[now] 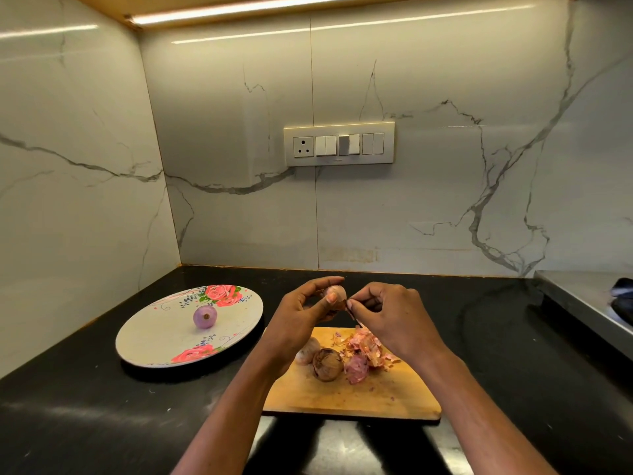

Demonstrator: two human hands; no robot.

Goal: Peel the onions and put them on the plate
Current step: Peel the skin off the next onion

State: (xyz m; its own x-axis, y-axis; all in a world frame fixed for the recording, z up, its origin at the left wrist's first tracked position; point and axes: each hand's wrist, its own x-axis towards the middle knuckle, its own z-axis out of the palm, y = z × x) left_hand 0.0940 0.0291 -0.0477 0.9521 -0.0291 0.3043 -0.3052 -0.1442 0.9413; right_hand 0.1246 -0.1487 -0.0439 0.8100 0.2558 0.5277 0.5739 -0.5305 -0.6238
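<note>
My left hand (301, 313) holds a small onion (335, 292) between thumb and fingers above the far edge of the wooden cutting board (352, 395). My right hand (387, 313) pinches a strip of brown skin (352, 315) hanging from that onion. One peeled purple onion (205, 317) lies on the white rose-patterned plate (164, 341) at the left. On the board sit a brown unpeeled onion (327, 365), a paler onion (307, 351) partly behind my left wrist, and a pile of pink peels (364, 351).
The black countertop (102, 406) runs into a corner of marble-look walls. A switch panel (339, 144) is on the back wall. A steel surface (582, 303) with a dark object stands at the right edge.
</note>
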